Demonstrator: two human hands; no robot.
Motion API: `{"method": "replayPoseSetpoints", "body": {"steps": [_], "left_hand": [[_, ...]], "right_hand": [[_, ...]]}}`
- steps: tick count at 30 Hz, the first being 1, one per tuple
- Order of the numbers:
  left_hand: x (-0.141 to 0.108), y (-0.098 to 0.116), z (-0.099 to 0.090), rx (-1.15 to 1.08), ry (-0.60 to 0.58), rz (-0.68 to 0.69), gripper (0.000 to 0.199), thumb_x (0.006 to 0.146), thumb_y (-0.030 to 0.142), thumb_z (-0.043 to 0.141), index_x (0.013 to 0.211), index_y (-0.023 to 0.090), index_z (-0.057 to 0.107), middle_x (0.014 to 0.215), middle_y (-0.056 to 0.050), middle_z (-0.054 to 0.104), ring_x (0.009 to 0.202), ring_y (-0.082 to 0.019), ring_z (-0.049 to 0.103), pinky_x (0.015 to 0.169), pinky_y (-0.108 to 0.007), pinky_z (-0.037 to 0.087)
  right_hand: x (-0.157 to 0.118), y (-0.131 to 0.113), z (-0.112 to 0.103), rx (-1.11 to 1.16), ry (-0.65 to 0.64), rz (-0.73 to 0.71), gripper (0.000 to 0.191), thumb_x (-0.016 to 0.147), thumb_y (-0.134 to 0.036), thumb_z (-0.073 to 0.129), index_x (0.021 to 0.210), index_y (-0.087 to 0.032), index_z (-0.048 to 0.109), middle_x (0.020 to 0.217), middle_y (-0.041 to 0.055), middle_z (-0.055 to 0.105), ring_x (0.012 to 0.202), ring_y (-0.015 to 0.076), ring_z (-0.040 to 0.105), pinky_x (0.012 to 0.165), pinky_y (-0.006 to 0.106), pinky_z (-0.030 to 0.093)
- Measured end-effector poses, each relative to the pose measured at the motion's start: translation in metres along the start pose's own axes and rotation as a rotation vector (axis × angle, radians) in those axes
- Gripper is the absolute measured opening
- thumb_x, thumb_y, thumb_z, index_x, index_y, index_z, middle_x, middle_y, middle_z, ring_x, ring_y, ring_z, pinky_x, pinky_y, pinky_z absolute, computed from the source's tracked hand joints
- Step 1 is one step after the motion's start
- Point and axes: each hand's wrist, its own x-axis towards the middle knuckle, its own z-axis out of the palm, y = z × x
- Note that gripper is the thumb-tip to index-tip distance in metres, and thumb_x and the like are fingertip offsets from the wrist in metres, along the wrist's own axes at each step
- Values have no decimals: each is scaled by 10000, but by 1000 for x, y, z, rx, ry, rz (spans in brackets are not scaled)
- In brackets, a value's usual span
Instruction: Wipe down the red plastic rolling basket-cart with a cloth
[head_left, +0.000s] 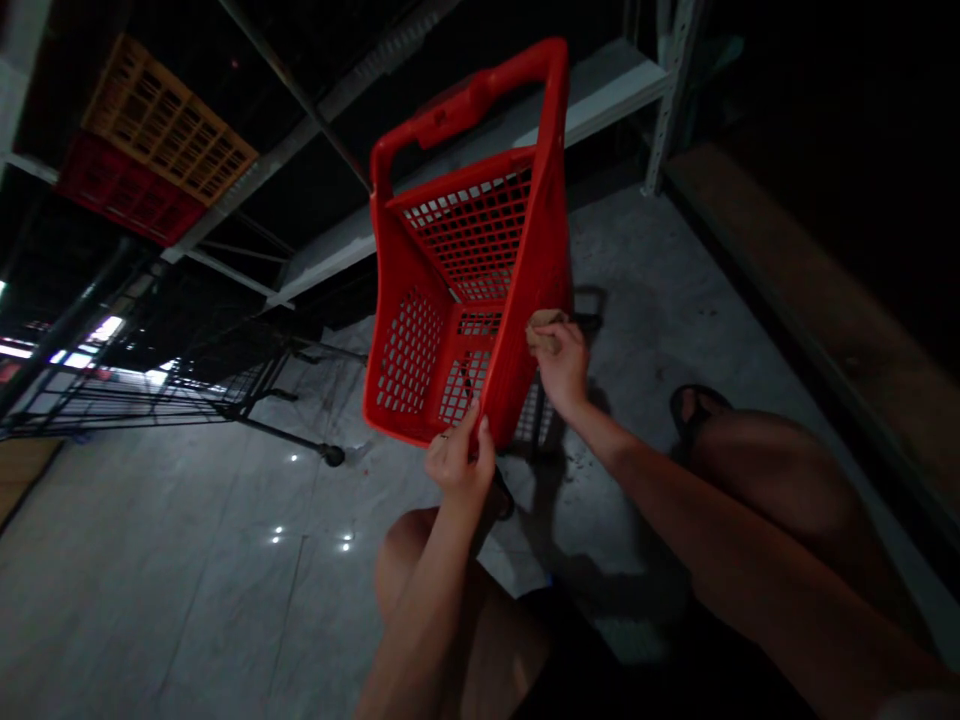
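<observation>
A red plastic shopping basket (525,240) with a tall handle and grid-patterned walls stands tilted in front of me. My left hand (459,458) grips its near rim, thumb and fingers closed over the edge. Against the outside of the basket's right wall, my right hand (561,362) presses a crumpled light-brown cloth or pad (546,330), fingers closed around it. I cannot make out its exact material. The inside of the basket shows no goods. Dark wheels or frame parts below the basket are partly hidden in shadow.
A metal shelf (615,90) stands behind the basket. To the left are stacked yellow (169,120) and red crates (127,190) and a dark wire cart (187,400) with a caster. A wooden ledge (817,270) runs along the right. Grey floor tiles (225,570) lie below.
</observation>
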Motion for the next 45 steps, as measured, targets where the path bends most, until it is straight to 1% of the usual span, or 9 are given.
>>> {"method": "replayPoseSetpoints", "body": {"steps": [4,10,13,19,26,30,34,38,45], "left_hand": [[17,17,1,29,-57,14,552,1022,308,548,1505,563,631,1471,98,716,1078,-300,821,923,-574,670],[27,25,3,-134,100,40,438,1145,361,437,1428,214,737,1342,-136,808,921,-268,820,900,-470,661],[28,25,-3,-145,49,126,452,1141,331,448,1508,181,666,1264,-167,831,938,-273,820,896,-435,650],[49,46,-42,-150,-385,510,738,1110,284,508,1759,84,220,1299,-190,806,1116,-288,809,935,-381,636],[56,4,-73,-145,-512,679,322,1132,401,551,1356,286,751,1235,-54,840,1117,-247,798,931,-319,585],[43,-31,-54,-92,-392,571,365,1144,475,497,1251,288,792,1107,-58,860,1013,-241,788,877,-314,551],[43,-31,-44,-79,-325,560,421,1144,530,475,1147,268,805,1031,-60,854,946,-230,773,810,-297,513],[53,-25,-44,-56,-318,517,402,1122,541,532,1090,243,801,993,-76,852,900,-243,773,718,-292,463],[61,-15,-37,-18,-269,486,435,1130,537,510,1115,216,802,1006,-103,846,912,-254,789,728,-296,479]], "right_hand": [[-65,4,-16,-11,-161,-49,110,718,-214,682,817,-263,690,971,41,680,1000,268,664,960,447,553],[-118,8,-30,-15,-322,-71,91,663,-262,692,747,-295,704,848,13,689,847,267,686,793,420,578],[-109,-5,-36,-20,-324,-95,154,669,-264,678,808,-283,742,904,27,718,914,277,701,866,444,580],[-59,-53,-70,-68,-128,-304,393,739,-216,635,1093,-274,794,1194,41,791,1178,259,723,1101,470,544],[-39,-102,-112,-274,-17,-546,370,799,-204,647,1113,-339,786,1205,23,799,1250,273,728,1171,546,539],[-6,-111,-99,-436,-202,-658,324,798,-170,637,1053,-298,792,1311,51,775,1365,295,658,1262,608,448],[17,-108,-82,-433,-436,-690,253,776,-119,605,903,-268,766,1179,30,807,1299,252,685,1339,585,352],[-13,-106,-88,-480,-572,-711,238,800,-135,578,873,-278,752,1060,20,822,1156,242,727,1281,553,423],[-97,-97,-93,-461,-446,-683,312,918,-165,578,1048,-313,820,1189,21,843,1217,268,746,1159,528,546]]}}
